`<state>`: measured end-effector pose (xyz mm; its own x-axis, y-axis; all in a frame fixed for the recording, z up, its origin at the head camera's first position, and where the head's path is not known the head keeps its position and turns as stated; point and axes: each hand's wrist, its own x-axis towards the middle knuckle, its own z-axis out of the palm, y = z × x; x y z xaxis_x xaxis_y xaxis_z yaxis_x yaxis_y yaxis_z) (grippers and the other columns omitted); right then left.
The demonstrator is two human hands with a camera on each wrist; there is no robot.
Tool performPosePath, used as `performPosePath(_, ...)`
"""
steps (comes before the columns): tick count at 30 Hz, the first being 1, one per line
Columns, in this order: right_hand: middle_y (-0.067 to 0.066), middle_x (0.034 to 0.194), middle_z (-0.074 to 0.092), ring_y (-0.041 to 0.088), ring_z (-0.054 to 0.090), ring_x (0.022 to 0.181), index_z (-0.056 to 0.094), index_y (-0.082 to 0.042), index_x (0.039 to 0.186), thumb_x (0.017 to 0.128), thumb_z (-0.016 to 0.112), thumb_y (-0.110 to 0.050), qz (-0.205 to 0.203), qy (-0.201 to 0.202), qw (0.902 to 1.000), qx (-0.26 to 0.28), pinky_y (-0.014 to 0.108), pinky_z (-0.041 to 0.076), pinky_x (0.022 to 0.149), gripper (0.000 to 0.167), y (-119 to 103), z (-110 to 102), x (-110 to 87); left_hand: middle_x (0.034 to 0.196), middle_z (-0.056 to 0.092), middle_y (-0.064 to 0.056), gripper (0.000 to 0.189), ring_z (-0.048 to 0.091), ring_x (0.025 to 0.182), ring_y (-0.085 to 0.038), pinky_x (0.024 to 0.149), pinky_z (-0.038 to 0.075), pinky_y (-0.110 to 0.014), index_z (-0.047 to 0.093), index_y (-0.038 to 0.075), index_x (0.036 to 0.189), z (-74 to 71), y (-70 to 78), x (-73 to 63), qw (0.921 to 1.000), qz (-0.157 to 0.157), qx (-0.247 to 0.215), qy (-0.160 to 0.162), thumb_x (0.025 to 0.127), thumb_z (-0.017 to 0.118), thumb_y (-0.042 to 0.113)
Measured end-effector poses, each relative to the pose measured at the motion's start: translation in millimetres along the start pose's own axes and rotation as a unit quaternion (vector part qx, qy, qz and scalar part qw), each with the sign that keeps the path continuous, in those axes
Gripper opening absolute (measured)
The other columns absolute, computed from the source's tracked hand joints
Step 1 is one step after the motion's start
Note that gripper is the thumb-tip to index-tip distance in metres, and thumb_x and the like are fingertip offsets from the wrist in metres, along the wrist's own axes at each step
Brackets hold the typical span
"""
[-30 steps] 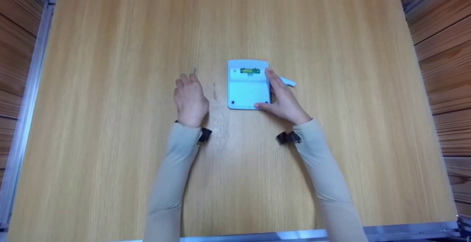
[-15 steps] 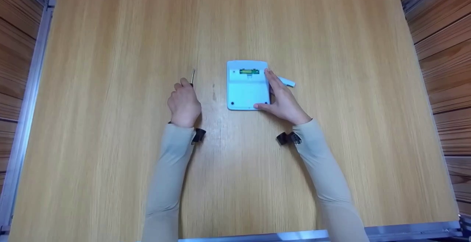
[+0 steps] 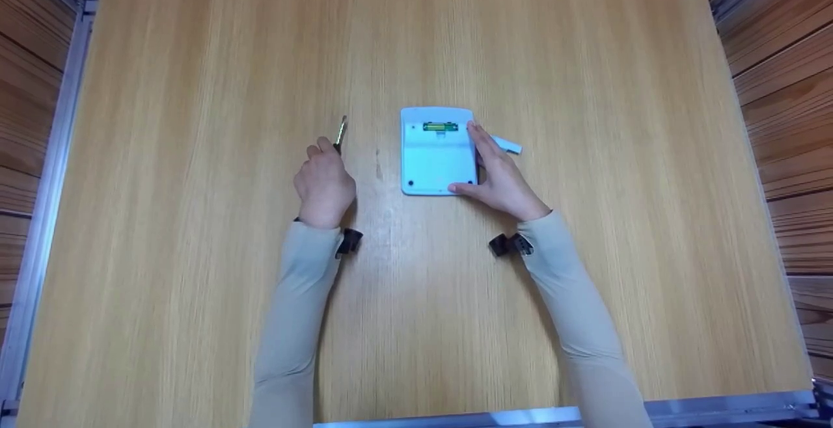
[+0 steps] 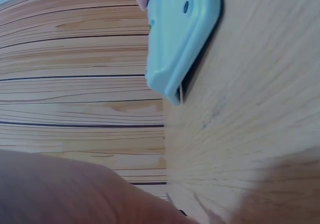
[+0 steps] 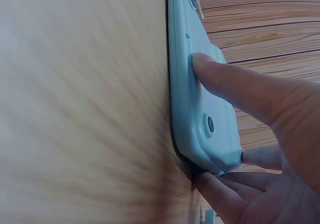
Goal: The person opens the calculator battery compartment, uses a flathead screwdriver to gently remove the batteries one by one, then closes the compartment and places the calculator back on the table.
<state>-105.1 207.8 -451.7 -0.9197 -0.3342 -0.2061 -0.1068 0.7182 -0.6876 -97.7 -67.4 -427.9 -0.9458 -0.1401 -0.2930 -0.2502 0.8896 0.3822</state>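
Note:
A light blue calculator (image 3: 437, 161) lies face down on the table, a green battery (image 3: 440, 127) visible in its uncovered slot. My right hand (image 3: 504, 177) holds it at the lower right, thumb (image 5: 220, 73) on the near edge and fingers along the right side. Left of the calculator and apart from it, my left hand (image 3: 324, 181) grips a small screwdriver (image 3: 341, 132) whose metal shaft points away from me. The handle is mostly hidden in the fist. Beyond the right fingers lies a light blue battery cover (image 3: 507, 145), partly hidden by the hand.
The wooden table (image 3: 586, 77) spreads around both hands, with a small dark mark (image 3: 379, 162) between the left hand and the calculator. Metal rails (image 3: 45, 220) run along the table's edges, and wood-plank walls stand around it.
My left hand has drawn slightly left and turned, so more of the screwdriver shaft shows and its tip now points up the table. The right hand and calculator stay almost still.

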Motion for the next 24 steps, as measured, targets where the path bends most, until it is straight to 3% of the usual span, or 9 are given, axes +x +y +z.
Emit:
performPosePath(14, 0.012, 0.161, 0.01, 0.028, 0.012, 0.148, 0.008, -0.014, 0.155, 0.081, 0.077, -0.029, -0.01, 0.006, 0.9999, -0.004, 0.042, 0.019, 0.118, 0.102, 1, 1, 0.2, 0.092, 0.059, -0.02, 0.025, 0.06, 0.08, -0.034, 0.063, 0.05, -0.044, 0.044, -0.004, 0.117, -6.2, 5.7, -2.8, 0.9972, 0.073, -0.017, 0.004, 0.092, 0.046, 0.0)
performPosePath(24, 0.012, 0.161, 0.01, 0.028, 0.012, 0.148, 0.008, -0.015, 0.155, 0.082, 0.076, -0.03, -0.009, 0.005, 0.9999, -0.002, 0.042, 0.019, 0.118, 0.101, 1, 1, 0.6, 0.107, 0.059, -0.02, 0.031, 0.056, 0.096, -0.032, 0.081, 0.049, -0.041, 0.049, 0.001, 0.125, -5.6, 11.3, -1.1, 0.9867, 0.161, -0.02, 0.016, 0.094, 0.051, 0.002)
